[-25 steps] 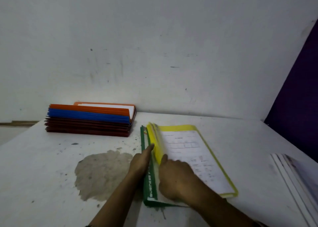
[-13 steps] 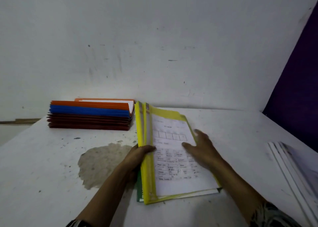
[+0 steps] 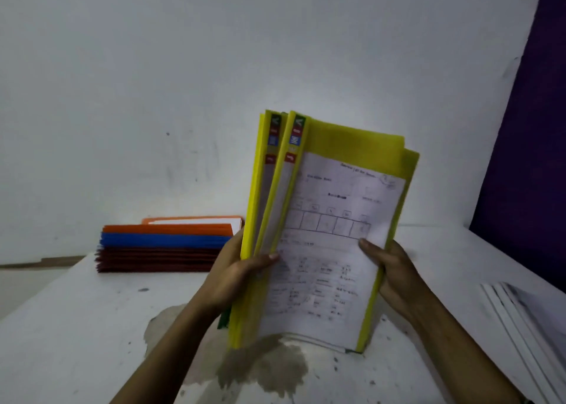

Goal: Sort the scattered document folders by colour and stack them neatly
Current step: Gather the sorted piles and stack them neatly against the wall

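Yellow folders (image 3: 352,140), at least two of them bundled together, stand nearly upright in the middle of the view, held between both hands over the near part of the table (image 3: 76,327). I cannot tell whether their lower edge touches the tabletop. Their spines face left and carry strips of green, red and blue labelling near the top. A printed sheet (image 3: 330,235) with a row of boxes and lines of small, unreadable text shows through the front cover. The left hand (image 3: 242,278) grips the bundle at the spine side, with its thumb laid across the front and its fingers wrapped round behind. The right hand (image 3: 395,278) grips the opposite long edge, with its thumb pressed onto the front of the sheet and its fingers out of sight behind. A sliver of a green folder (image 3: 224,321) pokes out just below the left hand, behind the yellow covers. Well apart, at the back left of the table against the wall (image 3: 183,66), lies a flat stack of folders (image 3: 159,250) with dark red at the bottom, blue above that and orange on top. A grey-brown stain (image 3: 269,370) spreads on the tabletop under the bundle. White sheets (image 3: 526,327) lie fanned at the right edge, below a purple panel (image 3: 533,128).
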Motion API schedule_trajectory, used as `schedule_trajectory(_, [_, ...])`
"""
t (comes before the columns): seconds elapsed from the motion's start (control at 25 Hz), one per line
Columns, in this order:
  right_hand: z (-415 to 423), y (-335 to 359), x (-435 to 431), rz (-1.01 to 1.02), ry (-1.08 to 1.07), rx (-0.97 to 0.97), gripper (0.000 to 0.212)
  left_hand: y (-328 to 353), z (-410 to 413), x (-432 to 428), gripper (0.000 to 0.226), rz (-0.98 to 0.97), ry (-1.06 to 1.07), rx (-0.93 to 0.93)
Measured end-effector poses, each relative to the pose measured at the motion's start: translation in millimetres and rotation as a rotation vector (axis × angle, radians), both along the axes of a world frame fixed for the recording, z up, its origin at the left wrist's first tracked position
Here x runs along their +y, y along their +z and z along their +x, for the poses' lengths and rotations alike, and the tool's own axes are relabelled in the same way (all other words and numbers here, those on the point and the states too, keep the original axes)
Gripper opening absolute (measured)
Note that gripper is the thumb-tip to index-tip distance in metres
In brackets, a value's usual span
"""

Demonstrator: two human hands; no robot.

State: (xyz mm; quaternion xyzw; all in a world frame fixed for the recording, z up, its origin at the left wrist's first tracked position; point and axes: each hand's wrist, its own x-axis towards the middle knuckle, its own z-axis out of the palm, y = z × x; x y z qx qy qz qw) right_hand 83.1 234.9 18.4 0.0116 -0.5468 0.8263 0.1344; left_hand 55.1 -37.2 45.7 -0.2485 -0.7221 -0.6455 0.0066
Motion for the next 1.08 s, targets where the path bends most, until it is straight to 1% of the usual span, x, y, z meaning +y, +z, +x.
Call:
schedule_trajectory(0.08, [7.7, 11.5, -6.5, 0.065, -0.100, 0.104, 0.060, 7.9, -5.0, -3.1, 0.059, 0.034, 0.012, 0.010])
schedule_trajectory(0.2, [17.7, 25.3, -10.2, 0.185, -0.145, 0.199, 0.059, 15.7, -7.9, -4.0, 0.057, 0.065, 0.040, 0.038])
schedule_trajectory(0.24, [20.2, 28.3, -9.9, 0.232, -0.139, 0.214, 0.065, 18.9, -7.4, -3.3, 0.059, 0.066, 0.083, 0.064])
schedule_trajectory(0.28, [21.9, 30.3, -9.6, 0.263, -0.125, 0.223, 0.077, 22.3, -6.4, -1.8, 0.061, 0.081, 0.130, 0.098])
schedule_trajectory(0.32, [23.1, 29.9, -8.9, 0.281, -0.112, 0.225, 0.089, 25.0, -6.5, -1.1, 0.063, 0.119, 0.162, 0.129])
schedule_trajectory(0.36, [23.6, 29.0, -9.2, 0.298, -0.099, 0.219, 0.096, 27.2, -7.3, -0.8, 0.067, 0.167, 0.171, 0.146])
schedule_trajectory(0.44, [21.9, 23.3, -10.7, 0.326, -0.091, 0.185, 0.100, 29.5, -10.8, 0.1, 0.074, 0.214, 0.161, 0.159])
schedule_trajectory(0.48, [21.3, 20.0, -13.5, 0.329, -0.096, 0.164, 0.098, 28.6, -12.1, 1.3, 0.075, 0.212, 0.153, 0.167])
schedule_trajectory(0.52, [19.9, 17.2, -16.5, 0.326, -0.108, 0.144, 0.091, 27.2, -13.1, 2.9, 0.074, 0.200, 0.152, 0.175])
schedule_trajectory(0.56, [18.3, 15.6, -19.8, 0.317, -0.130, 0.129, 0.077, 26.2, -13.7, 5.1, 0.071, 0.194, 0.154, 0.178])
schedule_trajectory(0.64, [14.6, 16.8, -24.4, 0.315, -0.191, 0.123, 0.040, 26.2, -14.3, 8.3, 0.060, 0.206, 0.155, 0.183])
schedule_trajectory(0.68, [13.3, 19.0, -25.7, 0.327, -0.215, 0.134, 0.028, 26.8, -14.9, 8.6, 0.055, 0.220, 0.150, 0.187])
schedule_trajectory(0.72, [12.4, 19.9, -24.7, 0.332, -0.225, 0.142, 0.021, 26.8, -15.8, 8.2, 0.054, 0.233, 0.139, 0.188])
schedule_trajectory(0.8, [12.2, 15.6, -20.4, 0.325, -0.197, 0.126, 0.016, 19.7, -16.1, 7.1, 0.059, 0.232, 0.117, 0.152])
schedule_trajectory(0.84, [13.7, 10.0, -19.6, 0.329, -0.169, 0.108, 0.019, 10.8, -14.7, 7.1, 0.060, 0.214, 0.111, 0.111])
schedule_trajectory(0.88, [15.3, 0.6, -19.0, 0.332, -0.136, 0.085, 0.028, -0.5, -12.4, 7.5, 0.057, 0.189, 0.112, 0.064])
schedule_trajectory(0.96, [16.9, -24.2, -19.1, 0.333, -0.083, -0.014, 0.065, -20.7, -7.0, 7.6, 0.049, 0.151, 0.133, -0.004])
schedule_trajectory(1.0, [18.4, -35.8, -20.2, 0.324, -0.071, -0.077, 0.077, -26.8, -6.0, 7.4, 0.046, 0.139, 0.151, -0.012])
schedule_trajectory(1.04, [20.0, -44.6, -21.9, 0.306, -0.067, -0.123, 0.079, -29.9, -6.0, 7.6, 0.045, 0.133, 0.172, -0.004])
schedule_trajectory(1.08, [21.1, -50.4, -23.7, 0.292, -0.069, -0.146, 0.072, -30.6, -6.9, 8.2, 0.043, 0.130, 0.198, 0.012])
